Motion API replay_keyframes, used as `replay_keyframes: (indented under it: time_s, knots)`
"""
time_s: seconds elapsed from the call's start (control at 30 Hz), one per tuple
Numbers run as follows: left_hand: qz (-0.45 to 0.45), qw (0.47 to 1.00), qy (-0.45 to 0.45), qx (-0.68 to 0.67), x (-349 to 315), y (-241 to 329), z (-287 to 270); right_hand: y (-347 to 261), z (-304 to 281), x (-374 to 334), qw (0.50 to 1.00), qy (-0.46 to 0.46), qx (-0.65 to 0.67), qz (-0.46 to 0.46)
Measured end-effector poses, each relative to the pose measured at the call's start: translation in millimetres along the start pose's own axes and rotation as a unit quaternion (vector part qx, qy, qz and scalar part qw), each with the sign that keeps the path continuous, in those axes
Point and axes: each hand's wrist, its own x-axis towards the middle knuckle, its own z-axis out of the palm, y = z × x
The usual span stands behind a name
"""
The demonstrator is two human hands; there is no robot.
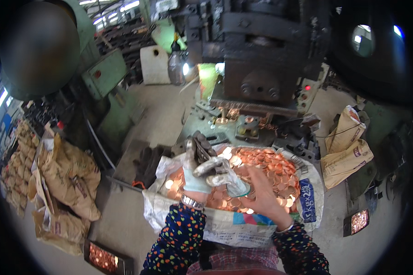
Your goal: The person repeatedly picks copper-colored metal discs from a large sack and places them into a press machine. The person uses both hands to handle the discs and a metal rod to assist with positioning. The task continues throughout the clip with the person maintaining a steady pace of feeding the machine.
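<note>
My left hand (193, 165) wears a grey-white work glove with dark, soiled fingers and a pale cuff, above a patterned sleeve and a metal watch. It is closed on a second work glove (222, 173), whose green-edged cuff points toward my right hand. Bare, with thumb and fingers apart, my right hand (265, 195) is beside that cuff; whether it touches the cuff is hard to tell. Beneath both hands lie many copper-coloured discs (280, 176) on an opened white woven sack (314, 192).
Ahead rises a dark press (259, 73) with small metal parts on its bed (199, 121). Black gloves (147, 165) lie left of the sack. Brown paper bags (69, 174) stand at left, more bags (346, 158) at right. Bins of copper pieces (103, 257) sit on the floor.
</note>
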Motion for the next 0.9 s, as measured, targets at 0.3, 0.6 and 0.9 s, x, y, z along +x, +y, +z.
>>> replay_keyframes:
  time_s: [0.3, 0.6, 0.9]
  knots:
    - [0.199, 0.795, 0.017, 0.572, 14, -32, -11, 47, -21, -6, 0.896, 0.08, 0.33, 0.287]
    - [0.017, 0.41, -0.208, 0.888, -51, -63, 5, 51, -35, -5, 0.993, 0.043, -0.024, 0.109]
    - [0.061, 0.546, -0.191, 0.813, -57, -75, -5, -16, -43, -5, 0.992, 0.112, -0.047, -0.04]
